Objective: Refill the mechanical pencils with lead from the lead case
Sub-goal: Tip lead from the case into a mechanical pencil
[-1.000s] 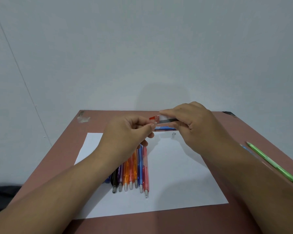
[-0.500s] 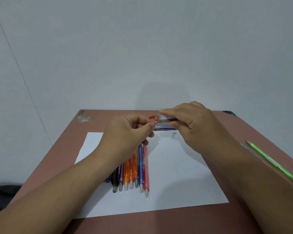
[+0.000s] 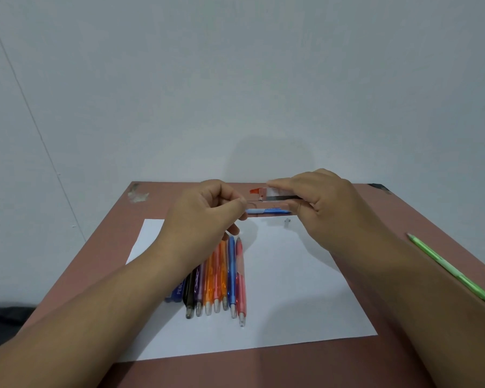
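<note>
Fingers of right hand (image 3: 319, 208) pinch lead case (image 3: 277, 195), orange cap open; left hand (image 3: 207, 214) has drawn back slightly, fingertips pinched, prob. on a lead. Blue pencil (image 3: 266, 211) is beneath, awaiting refill.

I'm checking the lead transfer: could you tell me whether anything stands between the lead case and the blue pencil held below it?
Nothing visible does. The right hand holds the lead case just above the blue pencil; the left hand pinches near the case's orange tip.

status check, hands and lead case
Right hand grips lead case, red cap end open. Left hand pinching at its mouth; lead too thin to see. Pencils wait on paper; nothing blocking.
</note>
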`<state>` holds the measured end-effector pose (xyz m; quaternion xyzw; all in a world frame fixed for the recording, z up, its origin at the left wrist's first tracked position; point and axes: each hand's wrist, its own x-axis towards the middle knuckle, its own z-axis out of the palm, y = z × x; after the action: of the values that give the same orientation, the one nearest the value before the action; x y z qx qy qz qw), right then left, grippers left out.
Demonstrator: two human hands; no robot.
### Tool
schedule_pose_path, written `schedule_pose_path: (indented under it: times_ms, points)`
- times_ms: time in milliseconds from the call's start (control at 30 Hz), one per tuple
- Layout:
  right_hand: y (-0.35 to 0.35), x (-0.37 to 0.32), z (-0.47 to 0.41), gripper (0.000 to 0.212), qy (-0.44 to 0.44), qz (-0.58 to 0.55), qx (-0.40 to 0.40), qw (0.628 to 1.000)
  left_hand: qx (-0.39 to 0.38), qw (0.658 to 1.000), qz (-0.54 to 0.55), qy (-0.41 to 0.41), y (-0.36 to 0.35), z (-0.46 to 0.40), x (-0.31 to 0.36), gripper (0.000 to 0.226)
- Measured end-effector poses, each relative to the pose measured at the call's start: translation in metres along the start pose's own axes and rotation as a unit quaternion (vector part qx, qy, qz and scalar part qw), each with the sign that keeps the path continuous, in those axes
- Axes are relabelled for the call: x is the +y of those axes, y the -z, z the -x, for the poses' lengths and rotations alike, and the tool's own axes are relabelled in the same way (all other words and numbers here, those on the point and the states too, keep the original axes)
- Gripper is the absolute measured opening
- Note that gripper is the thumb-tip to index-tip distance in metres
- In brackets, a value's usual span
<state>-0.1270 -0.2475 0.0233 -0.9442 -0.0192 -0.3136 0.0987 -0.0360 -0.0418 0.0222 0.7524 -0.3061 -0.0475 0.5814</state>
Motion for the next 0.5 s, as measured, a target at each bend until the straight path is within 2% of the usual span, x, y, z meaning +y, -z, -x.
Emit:
schedule_pose_path:
  times_ms: [500]
  points:
    - [0.0068, -0.0032, 0.0005, 0.037, -0.128, -0.076, -0.022, 0.989, 0.074, 0.997, 0.022, -0.021, 0.0089, -0.0031, 0.0008, 0.011]
